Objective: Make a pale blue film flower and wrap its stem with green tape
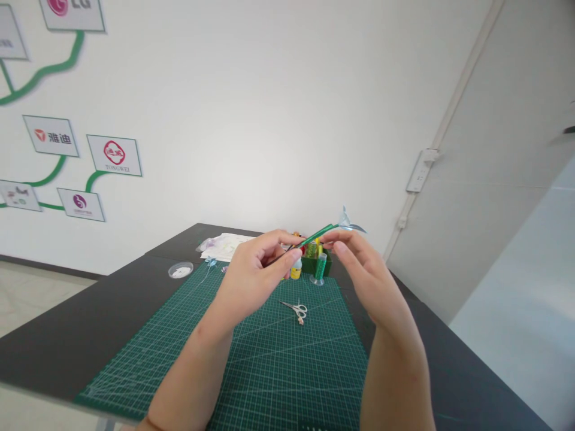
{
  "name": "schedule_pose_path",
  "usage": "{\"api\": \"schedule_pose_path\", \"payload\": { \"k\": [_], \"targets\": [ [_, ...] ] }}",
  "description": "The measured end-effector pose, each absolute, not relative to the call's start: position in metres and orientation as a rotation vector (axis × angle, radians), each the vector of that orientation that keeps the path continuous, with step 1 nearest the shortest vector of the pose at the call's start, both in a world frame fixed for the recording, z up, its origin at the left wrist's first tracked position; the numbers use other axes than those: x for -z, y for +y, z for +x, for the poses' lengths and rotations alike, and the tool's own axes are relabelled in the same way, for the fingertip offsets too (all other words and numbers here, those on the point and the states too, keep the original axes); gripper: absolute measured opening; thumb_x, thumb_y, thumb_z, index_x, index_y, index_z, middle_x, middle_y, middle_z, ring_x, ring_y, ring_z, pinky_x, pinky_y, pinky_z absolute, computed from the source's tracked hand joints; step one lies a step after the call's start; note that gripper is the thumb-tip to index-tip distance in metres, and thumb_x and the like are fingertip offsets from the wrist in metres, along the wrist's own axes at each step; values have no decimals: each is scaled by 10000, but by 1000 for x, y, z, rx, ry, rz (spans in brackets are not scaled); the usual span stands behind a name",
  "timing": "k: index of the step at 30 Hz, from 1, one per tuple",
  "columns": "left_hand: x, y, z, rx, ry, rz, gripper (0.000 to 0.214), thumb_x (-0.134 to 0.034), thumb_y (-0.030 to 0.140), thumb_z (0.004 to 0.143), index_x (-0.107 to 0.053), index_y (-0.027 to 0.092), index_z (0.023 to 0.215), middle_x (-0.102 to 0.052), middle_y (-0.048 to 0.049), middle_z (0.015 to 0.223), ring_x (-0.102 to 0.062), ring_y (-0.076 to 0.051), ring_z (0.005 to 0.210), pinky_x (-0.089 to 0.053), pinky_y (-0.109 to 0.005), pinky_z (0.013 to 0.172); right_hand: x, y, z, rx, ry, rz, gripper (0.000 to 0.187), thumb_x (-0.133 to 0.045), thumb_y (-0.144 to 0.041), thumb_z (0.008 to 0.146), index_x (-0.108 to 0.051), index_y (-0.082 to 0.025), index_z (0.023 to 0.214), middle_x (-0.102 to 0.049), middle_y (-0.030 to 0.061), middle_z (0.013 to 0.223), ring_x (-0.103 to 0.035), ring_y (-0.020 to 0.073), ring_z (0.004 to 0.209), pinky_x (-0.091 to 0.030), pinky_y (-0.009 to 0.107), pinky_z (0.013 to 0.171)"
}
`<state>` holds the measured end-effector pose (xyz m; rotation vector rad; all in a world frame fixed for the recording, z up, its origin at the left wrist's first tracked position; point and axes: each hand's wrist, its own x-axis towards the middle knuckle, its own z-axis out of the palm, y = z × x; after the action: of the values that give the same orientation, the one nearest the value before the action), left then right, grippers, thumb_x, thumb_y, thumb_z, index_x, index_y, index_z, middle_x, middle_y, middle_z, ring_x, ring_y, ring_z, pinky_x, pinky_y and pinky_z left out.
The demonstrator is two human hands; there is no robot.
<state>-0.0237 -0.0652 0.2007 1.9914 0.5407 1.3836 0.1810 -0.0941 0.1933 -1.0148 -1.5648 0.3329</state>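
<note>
My left hand (258, 263) pinches the dark lower end of a thin stem between thumb and fingers. The stem (317, 234) is wrapped in shiny green and slants up to the right. At its far tip sits a pale blue, translucent petal-like piece (344, 218), with a curved dark and silvery part beside it. My right hand (362, 263) is raised just below that tip, fingers bent and thumb close to the index finger. Whatever lies between its fingertips is too small to make out. Both hands are above the green cutting mat (296, 371).
Small scissors (296, 309) lie on the mat. Behind the hands stand a green thread spool (320, 267), a yellow-labelled bottle (295, 269) and a green box (309, 265). A clear round dish (181, 270), a blue flower (211, 261) and white sheets (223, 246) are further left.
</note>
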Motion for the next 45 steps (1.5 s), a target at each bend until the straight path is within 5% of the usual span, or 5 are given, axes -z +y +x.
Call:
{"api": "schedule_pose_path", "payload": {
  "k": [6, 11, 19, 32, 45],
  "targets": [
    [-198, -63, -21, -1375, 549, 1999, 175, -617, 308, 937, -724, 224, 1046, -517, 55, 580, -475, -83, 545, -369, -223, 523, -195, -115, 154, -585, -1696, -908, 304, -594, -371, 970, -587, -250, 1249, -686, 34, 1050, -667, 141, 833, -553, 285, 779],
    [-199, -64, -20, -1399, 562, 1994, 185, -612, 317, 939, -737, 226, 1041, -513, 51, 576, -448, -87, 538, -348, -234, 512, -192, -124, 144, -535, -1700, -1100, 327, -521, -395, 1012, -515, -273, 1315, -391, -108, 557, -341, 93, 453, -257, 219, 428],
    [-199, -59, -21, -1417, 631, 2000, 184, -609, 318, 940, -739, 235, 1041, -585, 49, 603, -514, -85, 557, -383, -225, 529, -197, -137, 149, -301, -1795, -1266, 260, -421, -330, 1042, -642, -226, 1130, -343, -96, 505, -321, 94, 433, -220, 236, 429],
    [-198, -63, -23, -662, 776, 2405, 190, -568, 298, 919, -737, 217, 891, -641, 37, 605, -549, -114, 535, -367, -222, 529, -204, -152, 163, -169, -1731, -1121, 274, -549, -328, 968, -812, -255, 945, -731, 25, 747, -596, 153, 587, -446, 259, 512],
    [-198, -71, -25, -448, 641, 2391, 204, -572, 248, 912, -771, 214, 941, -698, 30, 617, -589, -103, 531, -392, -187, 505, -202, -130, 179, -221, -1548, -1084, 215, -623, -316, 899, -832, -264, 910, -568, -5, 511, -625, 203, 631, -470, 312, 562]
  ]
}}
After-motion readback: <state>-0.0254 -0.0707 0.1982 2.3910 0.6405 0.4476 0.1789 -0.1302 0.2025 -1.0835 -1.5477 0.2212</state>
